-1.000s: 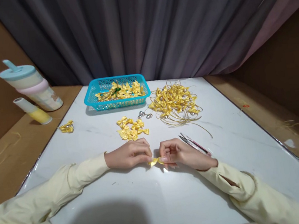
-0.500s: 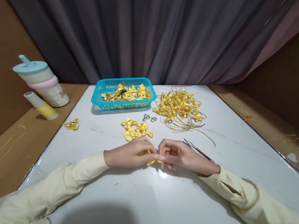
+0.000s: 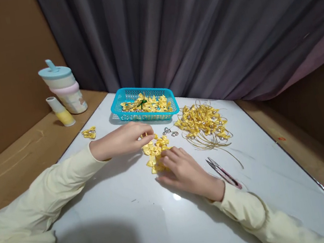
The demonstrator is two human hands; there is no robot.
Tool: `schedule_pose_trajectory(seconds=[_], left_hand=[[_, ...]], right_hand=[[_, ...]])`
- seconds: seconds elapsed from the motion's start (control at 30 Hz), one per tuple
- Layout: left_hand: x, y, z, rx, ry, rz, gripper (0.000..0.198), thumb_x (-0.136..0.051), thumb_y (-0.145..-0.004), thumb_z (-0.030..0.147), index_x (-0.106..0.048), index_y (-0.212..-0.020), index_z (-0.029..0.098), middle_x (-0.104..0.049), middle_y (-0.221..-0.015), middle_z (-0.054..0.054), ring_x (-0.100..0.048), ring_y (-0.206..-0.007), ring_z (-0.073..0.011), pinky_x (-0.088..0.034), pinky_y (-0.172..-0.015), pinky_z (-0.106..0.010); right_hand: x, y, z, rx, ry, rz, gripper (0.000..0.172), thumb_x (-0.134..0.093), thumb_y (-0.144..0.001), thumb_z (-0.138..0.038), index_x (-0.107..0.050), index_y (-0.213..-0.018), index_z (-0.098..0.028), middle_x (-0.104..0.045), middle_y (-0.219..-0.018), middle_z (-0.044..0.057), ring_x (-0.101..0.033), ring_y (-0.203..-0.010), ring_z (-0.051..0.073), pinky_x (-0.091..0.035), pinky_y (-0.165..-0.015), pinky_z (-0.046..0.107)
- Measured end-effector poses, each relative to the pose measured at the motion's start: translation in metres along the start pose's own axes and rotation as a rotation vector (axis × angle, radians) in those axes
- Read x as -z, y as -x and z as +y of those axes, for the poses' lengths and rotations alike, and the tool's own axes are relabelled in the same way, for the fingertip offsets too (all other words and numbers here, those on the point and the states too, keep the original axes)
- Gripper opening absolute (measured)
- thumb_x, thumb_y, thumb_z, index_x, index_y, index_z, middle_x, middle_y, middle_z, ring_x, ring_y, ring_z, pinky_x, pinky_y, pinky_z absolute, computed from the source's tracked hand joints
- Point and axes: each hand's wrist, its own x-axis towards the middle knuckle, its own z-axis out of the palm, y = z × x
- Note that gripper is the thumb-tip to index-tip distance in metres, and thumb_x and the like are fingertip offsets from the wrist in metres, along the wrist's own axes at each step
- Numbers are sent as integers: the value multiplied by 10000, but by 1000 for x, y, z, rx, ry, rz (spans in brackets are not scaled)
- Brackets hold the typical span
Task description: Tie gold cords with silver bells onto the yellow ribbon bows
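Observation:
A small pile of yellow ribbon bows [image 3: 154,151] lies on the white table in front of me. My left hand [image 3: 124,138] hovers at the pile's far left edge, thumb and fingers slightly apart, with nothing visible held. At the near right side of the same pile is my right hand [image 3: 186,170], its thumb spread from the curved fingers, the fingertips at the bows. Just beyond the pile lie several small silver bells [image 3: 169,132]. Thread snips [image 3: 224,173] with a pinkish handle rest right of my right hand.
A blue basket [image 3: 146,116] of yellow bows stands at the back. Beside it sits a heap of bows with gold cords [image 3: 201,121]. A separate bow bunch [image 3: 89,132], a yellow spool [image 3: 61,112] and a tumbler [image 3: 66,91] are at left. A dark curtain [image 3: 167,35] hangs behind.
My hands, together on a yellow bow before, are now apart. The left moved up and left to the pile's far side; the right lies at its near side. The view shifted slightly.

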Motion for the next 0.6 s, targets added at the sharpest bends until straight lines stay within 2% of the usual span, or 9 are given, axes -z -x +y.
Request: schedule_pose_trajectory(seconds=[0.13,0.27,0.33,0.43,0.53,0.6], left_hand=[[-1,2,3,-8,-84,-98,259,-404,-913,249,-610,-791,148,-616,-703,-21,-537,-634,-140,-326,-589,-247],[0,5,8,-49,-92,-218,255,-403,-907,226,-594,-754,153,-619,-703,-27,-534,-635,-147,-321,-582,-247],[1,7,11,-19,-114,-238,266,-408,-904,237,-580,-719,156,-606,-674,-26,-516,-605,-146,-307,-560,-249],[0,8,15,124,-126,-211,384,-388,-915,329,-532,-604,157,-536,-562,-13,-441,-495,-125,-260,-500,-250],[-8,6,22,218,87,-255,494,-345,-916,438,-491,-542,151,-466,-484,8,-372,-429,-98,-250,-457,-237],[-16,2,26,218,329,-315,474,-348,-909,440,-519,-581,143,-502,-524,6,-406,-465,-98,-297,-470,-222]], right_hand=[[-10,-7,-18,158,300,35,178,-511,-867,-254,-630,-882,-123,-572,-1093,133,-466,-963,283,-395,-784,416],[-17,-14,-13,233,412,61,168,-486,-871,-129,-648,-830,-113,-565,-1095,136,-457,-1002,278,-381,-811,415],[-14,-14,-9,207,404,87,165,-483,-882,-126,-644,-851,-111,-581,-1049,130,-458,-993,272,-379,-801,401],[-4,-9,-8,90,342,169,167,-471,-898,-134,-621,-830,-110,-605,-935,115,-464,-955,260,-376,-760,375],[5,-3,-13,18,324,266,169,-459,-899,-115,-596,-799,-122,-609,-836,101,-474,-886,237,-362,-714,355],[8,0,-19,8,324,314,178,-455,-900,-117,-580,-774,-136,-605,-787,90,-479,-832,223,-354,-684,345]])
